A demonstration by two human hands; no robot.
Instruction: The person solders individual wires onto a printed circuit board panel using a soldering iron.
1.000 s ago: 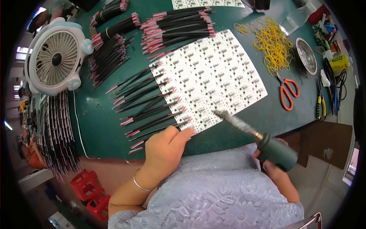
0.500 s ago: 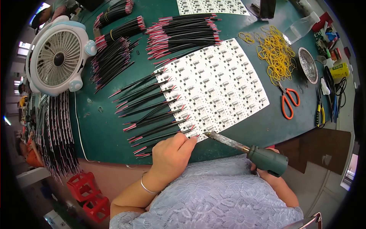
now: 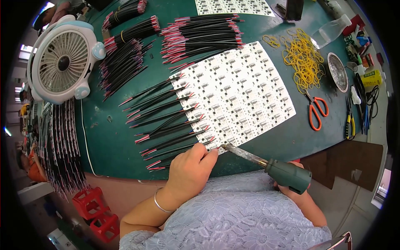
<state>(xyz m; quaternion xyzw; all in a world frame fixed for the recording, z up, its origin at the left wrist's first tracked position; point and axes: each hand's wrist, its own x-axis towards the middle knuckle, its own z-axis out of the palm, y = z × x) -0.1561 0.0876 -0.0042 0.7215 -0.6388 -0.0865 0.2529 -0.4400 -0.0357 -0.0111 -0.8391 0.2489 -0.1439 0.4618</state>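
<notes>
The worktop (image 3: 287,135) carries the white circuit panel (image 3: 241,93). The right hand's grip (image 3: 301,199) encloses the soldering iron (image 3: 287,174), tip at the panel's near corner; the left hand's grip (image 3: 189,168) looks pinched, contents hidden. Likely soldering black wires (image 3: 156,88) on; next calls for steadiness until the joint sets.

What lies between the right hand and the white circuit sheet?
The soldering iron, running in the head view from the right hand to the edge of the sheet.
</notes>
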